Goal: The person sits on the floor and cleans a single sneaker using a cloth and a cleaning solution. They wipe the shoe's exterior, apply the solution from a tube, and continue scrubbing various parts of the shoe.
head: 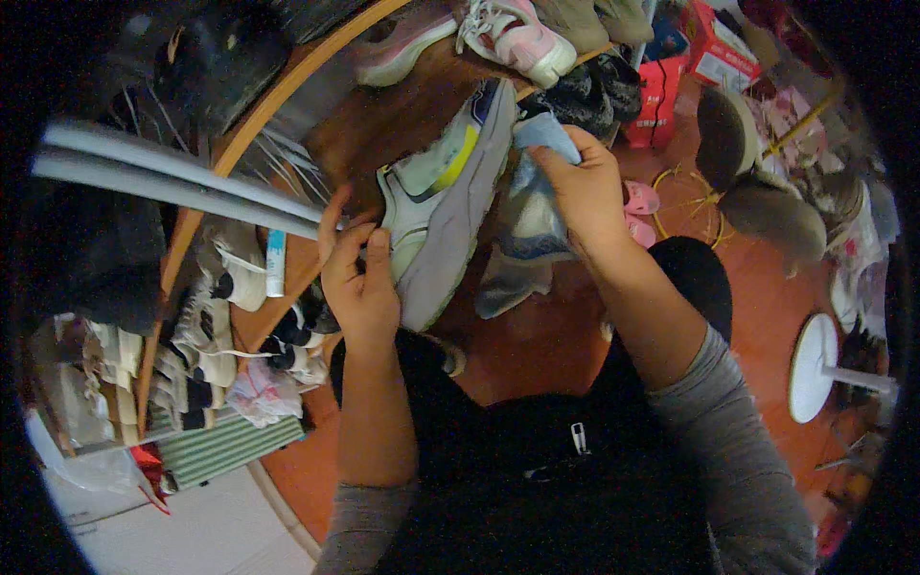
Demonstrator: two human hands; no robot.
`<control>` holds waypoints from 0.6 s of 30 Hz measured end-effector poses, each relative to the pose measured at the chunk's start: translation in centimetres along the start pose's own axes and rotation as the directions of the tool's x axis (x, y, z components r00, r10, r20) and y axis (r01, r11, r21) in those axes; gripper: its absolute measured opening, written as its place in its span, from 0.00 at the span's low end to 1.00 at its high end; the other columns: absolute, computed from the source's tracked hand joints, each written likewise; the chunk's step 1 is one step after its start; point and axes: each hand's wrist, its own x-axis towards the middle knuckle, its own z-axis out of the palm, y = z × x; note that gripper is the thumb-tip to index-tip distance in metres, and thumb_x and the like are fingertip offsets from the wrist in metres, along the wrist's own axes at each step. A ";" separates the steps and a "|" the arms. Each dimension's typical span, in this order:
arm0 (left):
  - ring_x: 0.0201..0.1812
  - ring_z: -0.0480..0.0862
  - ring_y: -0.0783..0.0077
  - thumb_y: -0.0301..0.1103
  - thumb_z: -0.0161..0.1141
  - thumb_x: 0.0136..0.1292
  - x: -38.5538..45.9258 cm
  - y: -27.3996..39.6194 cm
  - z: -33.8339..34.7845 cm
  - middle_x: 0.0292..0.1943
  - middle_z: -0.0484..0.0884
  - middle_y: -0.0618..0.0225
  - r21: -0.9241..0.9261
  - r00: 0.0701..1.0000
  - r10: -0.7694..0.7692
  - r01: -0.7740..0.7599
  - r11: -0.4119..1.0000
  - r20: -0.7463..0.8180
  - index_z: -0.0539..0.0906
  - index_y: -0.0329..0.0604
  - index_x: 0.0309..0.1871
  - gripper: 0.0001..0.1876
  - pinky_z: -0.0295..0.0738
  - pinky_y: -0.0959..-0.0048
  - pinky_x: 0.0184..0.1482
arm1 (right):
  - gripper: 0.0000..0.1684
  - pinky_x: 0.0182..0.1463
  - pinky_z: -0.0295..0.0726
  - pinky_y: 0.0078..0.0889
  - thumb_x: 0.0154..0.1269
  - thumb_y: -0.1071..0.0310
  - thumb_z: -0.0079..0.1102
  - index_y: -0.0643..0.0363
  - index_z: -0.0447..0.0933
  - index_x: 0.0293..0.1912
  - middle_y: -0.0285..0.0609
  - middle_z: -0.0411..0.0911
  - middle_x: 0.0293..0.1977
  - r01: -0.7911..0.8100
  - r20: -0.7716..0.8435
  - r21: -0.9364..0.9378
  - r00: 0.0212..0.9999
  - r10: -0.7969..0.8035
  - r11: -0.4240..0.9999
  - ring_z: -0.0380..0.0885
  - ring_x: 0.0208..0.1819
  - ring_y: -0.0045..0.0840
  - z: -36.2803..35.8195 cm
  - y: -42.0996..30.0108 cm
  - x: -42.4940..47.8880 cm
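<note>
A grey sneaker [438,208] with a thick sole and a yellow-green patch is tilted before me, its sole side turned to the right. My left hand [363,280] is at its lower left end, thumb and fingers against the upper. My right hand [586,180] pinches a folded light-blue cloth [546,138] just right of the shoe. Below the cloth is a whitish, shiny item with a blue edge [535,230], partly covered by the hand; what it is I cannot tell.
Pink-and-white sneakers [521,39] stand at the top. More shoes [208,338] fill a wooden-edged rack at left, beside a white-and-blue tube [276,263]. Red boxes [654,100], pink slippers [640,208] and a white round stand [813,368] are at right.
</note>
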 end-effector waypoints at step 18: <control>0.36 0.76 0.55 0.25 0.51 0.63 -0.9 3.6 0.4 0.34 0.75 0.54 -0.077 0.980 0.120 -0.109 0.991 0.158 0.72 0.33 0.33 0.04 0.71 0.64 0.42 | 0.18 0.42 0.75 0.30 0.50 0.82 0.61 0.60 0.80 0.44 0.47 0.73 0.36 0.624 0.295 -0.558 0.765 -0.572 0.547 0.75 0.38 0.35 -2.7 -3.5 -1.2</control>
